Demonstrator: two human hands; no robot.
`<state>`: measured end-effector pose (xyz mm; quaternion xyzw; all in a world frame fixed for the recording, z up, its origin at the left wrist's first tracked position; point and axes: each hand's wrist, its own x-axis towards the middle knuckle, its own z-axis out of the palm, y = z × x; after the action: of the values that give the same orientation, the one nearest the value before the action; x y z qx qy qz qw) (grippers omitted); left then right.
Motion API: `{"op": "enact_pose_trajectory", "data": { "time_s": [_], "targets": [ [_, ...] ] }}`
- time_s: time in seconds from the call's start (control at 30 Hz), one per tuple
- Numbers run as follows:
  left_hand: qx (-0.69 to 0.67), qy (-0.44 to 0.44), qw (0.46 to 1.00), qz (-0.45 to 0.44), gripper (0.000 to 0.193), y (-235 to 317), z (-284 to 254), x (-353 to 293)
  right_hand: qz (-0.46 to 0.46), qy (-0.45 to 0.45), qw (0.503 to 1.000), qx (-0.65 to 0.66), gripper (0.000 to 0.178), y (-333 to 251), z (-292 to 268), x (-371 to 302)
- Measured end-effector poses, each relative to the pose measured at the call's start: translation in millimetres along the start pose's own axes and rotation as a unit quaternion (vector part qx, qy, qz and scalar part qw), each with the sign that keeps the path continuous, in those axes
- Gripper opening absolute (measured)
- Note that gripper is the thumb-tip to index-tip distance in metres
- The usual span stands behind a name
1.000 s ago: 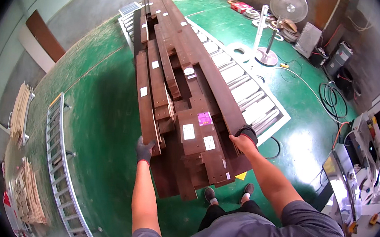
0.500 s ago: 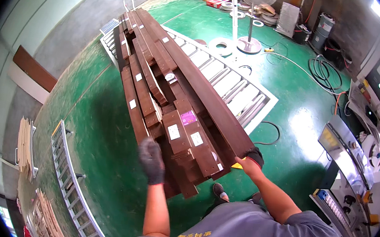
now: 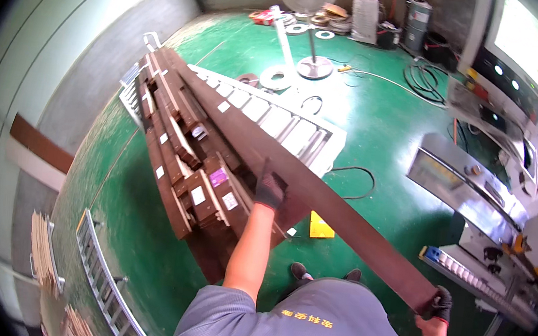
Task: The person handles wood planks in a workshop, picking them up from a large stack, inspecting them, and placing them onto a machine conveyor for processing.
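A long dark brown board (image 3: 337,208) slants from the top of a stack of similar brown boards (image 3: 188,159) down to the lower right. My left hand (image 3: 270,189), in a dark glove, grips the board along its near edge, about midway. In a dark glove with a red cuff, my right hand (image 3: 439,305) holds the board's lower right end. The stack rests on a metal roller conveyor (image 3: 274,116), and several boards carry small white and pink labels.
A pedestal fan (image 3: 308,15) stands on the green floor behind the conveyor. Grey machines (image 3: 477,183) with another roller track line the right side. A cable (image 3: 353,177) and a yellow block (image 3: 320,227) lie near my feet. A metal rack (image 3: 100,275) runs along the left.
I have turned to the right. One board has come off the stack, its near end swung out to the right with my right hand; my left hand moved onto its middle.
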<state>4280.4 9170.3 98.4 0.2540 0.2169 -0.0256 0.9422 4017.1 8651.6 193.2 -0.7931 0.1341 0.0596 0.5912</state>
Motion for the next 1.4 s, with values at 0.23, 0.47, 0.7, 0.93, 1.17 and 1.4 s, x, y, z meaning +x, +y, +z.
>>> {"op": "enact_pose_trajectory", "data": {
  "time_s": [0.23,0.47,0.7,0.93,1.17,1.4],
  "targets": [
    [0.261,0.014,0.949,0.177,0.030,-87.6,-2.8,37.4,-0.024,0.116,0.975,0.191,0.093,18.7,-108.5,-27.1],
    [0.136,0.038,0.989,0.045,0.033,-67.0,29.8,45.4,-0.013,0.209,0.932,0.297,0.059,15.0,-173.7,14.8],
    [0.103,0.059,0.986,0.116,0.037,-26.0,55.9,175.2,-0.039,0.378,0.824,0.421,0.022,49.7,-172.5,137.0],
    [0.139,0.061,0.985,0.085,0.042,-4.0,17.8,284.4,0.032,0.479,0.752,0.451,0.011,118.5,-172.6,282.8],
    [0.204,0.093,0.973,0.050,0.054,-61.9,31.0,296.8,0.272,0.552,0.782,0.091,0.035,132.1,-181.1,321.1],
    [0.149,0.092,0.984,0.006,0.059,-124.9,55.7,292.7,0.201,0.465,0.862,0.015,0.027,108.9,-82.5,368.8]
  ]
}}
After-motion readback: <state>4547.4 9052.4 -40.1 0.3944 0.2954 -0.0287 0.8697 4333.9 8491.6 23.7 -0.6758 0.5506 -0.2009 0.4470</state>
